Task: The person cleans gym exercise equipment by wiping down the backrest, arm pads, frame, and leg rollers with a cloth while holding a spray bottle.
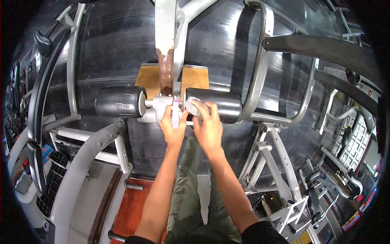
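My left hand point(173, 127) is closed around a slim white bottle with a pink band point(176, 114), held upright in front of the machine's metal centre bracket point(162, 102). My right hand point(208, 128) grips a crumpled whitish cloth point(191, 106) between thumb and fingers. That cloth is at the inner end of the right black padded roller point(219, 105); whether it presses on the roller is hard to tell. A matching left roller point(118, 101), with a taped patch, lies on the other side of the bracket.
A white post with a worn, rusty section point(165, 71) rises behind the bracket, between wooden boards point(149, 79). Gym frames stand on both sides, with a curved grey tube point(87, 158) at left and a white frame point(276, 154) at right. Black flooring point(118, 40) lies beyond.
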A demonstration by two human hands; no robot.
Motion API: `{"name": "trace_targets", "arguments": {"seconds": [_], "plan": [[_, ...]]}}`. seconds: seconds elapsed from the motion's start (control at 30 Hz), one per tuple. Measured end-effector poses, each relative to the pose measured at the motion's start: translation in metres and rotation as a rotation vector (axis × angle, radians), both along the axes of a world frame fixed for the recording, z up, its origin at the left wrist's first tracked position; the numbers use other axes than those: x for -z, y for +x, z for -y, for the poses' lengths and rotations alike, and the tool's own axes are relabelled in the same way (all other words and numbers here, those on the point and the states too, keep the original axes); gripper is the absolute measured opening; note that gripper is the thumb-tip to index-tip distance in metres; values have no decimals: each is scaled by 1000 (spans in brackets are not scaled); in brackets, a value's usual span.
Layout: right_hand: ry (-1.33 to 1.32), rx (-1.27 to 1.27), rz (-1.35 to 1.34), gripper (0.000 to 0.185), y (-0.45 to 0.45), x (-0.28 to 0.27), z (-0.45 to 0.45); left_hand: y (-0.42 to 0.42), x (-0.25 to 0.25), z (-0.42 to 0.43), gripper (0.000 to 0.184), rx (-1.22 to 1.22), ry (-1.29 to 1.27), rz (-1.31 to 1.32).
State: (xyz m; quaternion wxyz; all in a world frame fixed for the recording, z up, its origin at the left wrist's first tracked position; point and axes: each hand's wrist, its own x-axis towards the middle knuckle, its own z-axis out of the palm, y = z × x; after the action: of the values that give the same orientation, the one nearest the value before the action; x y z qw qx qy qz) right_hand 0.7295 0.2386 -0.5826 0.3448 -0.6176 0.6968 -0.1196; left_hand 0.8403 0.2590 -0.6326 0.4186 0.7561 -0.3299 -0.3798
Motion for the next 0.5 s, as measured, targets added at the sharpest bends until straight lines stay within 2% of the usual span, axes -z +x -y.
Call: {"name": "trace_targets", "arguments": {"seconds": [0.07, 0.17, 0.23, 0.3, 0.4, 0.43, 0.5], "plan": [[-62, 82, -38, 49, -25, 5, -8, 0, 1, 5, 29, -40, -10, -39], [-153, 334, -135, 46, -59, 12, -6, 2, 0, 30, 32, -2, 45, 68], [-175, 392, -167, 42, -64, 9, 5, 8, 7, 46, 36, 70, 262, 58], [-124, 363, -166, 43, -47, 3, 13, 15, 14, 59, 36, 118, 331, 54], [-164, 52, -95, 45, -6, 8, 3, 19, 14, 76, 35, 182, 467, 9], [-69, 20, -19, 46, 9, 1, -3, 19, 10, 79, 35, 183, 466, 12], [42, 7, 16, 48, 23, -12, -10, 17, 5, 85, 42, 206, 407, 223]]}}
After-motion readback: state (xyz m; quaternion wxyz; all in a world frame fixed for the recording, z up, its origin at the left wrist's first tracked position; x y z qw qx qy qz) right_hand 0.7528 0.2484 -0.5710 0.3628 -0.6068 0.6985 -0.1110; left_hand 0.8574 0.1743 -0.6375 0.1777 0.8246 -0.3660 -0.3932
